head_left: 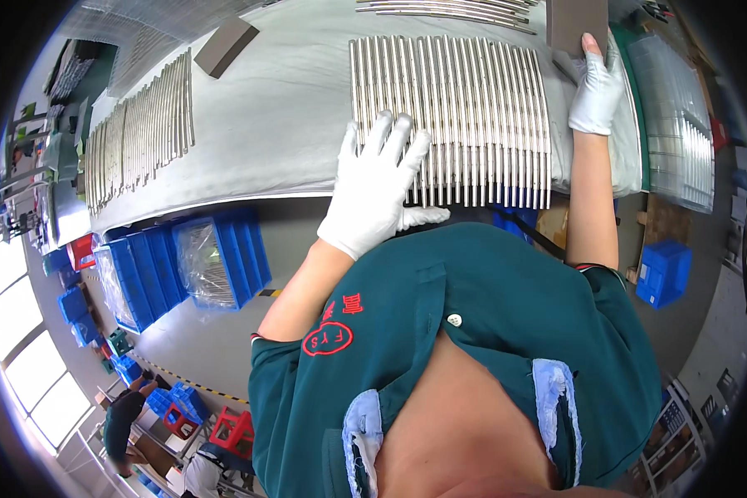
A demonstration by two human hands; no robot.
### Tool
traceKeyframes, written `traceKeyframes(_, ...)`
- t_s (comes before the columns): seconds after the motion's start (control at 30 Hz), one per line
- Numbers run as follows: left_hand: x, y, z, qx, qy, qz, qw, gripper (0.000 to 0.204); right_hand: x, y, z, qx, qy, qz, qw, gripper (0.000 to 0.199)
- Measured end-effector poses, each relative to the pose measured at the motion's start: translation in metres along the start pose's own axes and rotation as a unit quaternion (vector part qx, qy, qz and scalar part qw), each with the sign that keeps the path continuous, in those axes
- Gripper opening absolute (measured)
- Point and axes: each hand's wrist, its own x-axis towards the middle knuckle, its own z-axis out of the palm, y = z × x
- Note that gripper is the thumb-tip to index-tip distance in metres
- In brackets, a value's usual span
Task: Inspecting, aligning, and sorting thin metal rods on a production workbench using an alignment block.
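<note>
A row of slim, shiny metal rods (473,108) lies side by side on a pale cloth-covered table (282,108), their near ends at the table's front edge. My left hand (372,184), in a white glove, rests on the left part of this row with its fingers spread. At the far right, my white-gloved right hand (596,98) grips a grey-brown rectangular block (576,29) by its near end. The thumb lies on the block's top, its tip bare of the glove; the other fingers are mostly hidden.
More rods (145,124) lie at the table's left, near a second grey-brown block (226,47). Others (452,8) lie at the far edge. Clear plastic trays (676,116) stack at right. Blue crates (145,278) stand below the table's front. A person (124,419) bends at lower left.
</note>
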Motion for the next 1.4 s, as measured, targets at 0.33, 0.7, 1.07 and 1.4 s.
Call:
traceKeyframes(0.33,0.0,-0.002,-0.008,0.01,-0.034,0.021,0.999,0.093,0.002,0.014,-0.004,0.128,0.037,0.067,0.989,0.04)
traceKeyframes(0.7,-0.005,-0.012,-0.018,-0.019,-0.046,0.022,0.999,0.087,0.014,0.025,-0.03,0.387,-0.033,0.235,0.891,0.04)
traceKeyframes(1.07,-0.035,-0.033,-0.026,0.028,-0.032,-0.039,0.998,0.091,0.015,0.021,-0.028,0.346,-0.023,0.224,0.911,0.038)
traceKeyframes(1.4,-0.021,-0.013,-0.015,-0.078,-0.042,0.046,0.995,0.074,0.019,0.03,-0.033,0.362,-0.067,0.207,0.906,0.038)
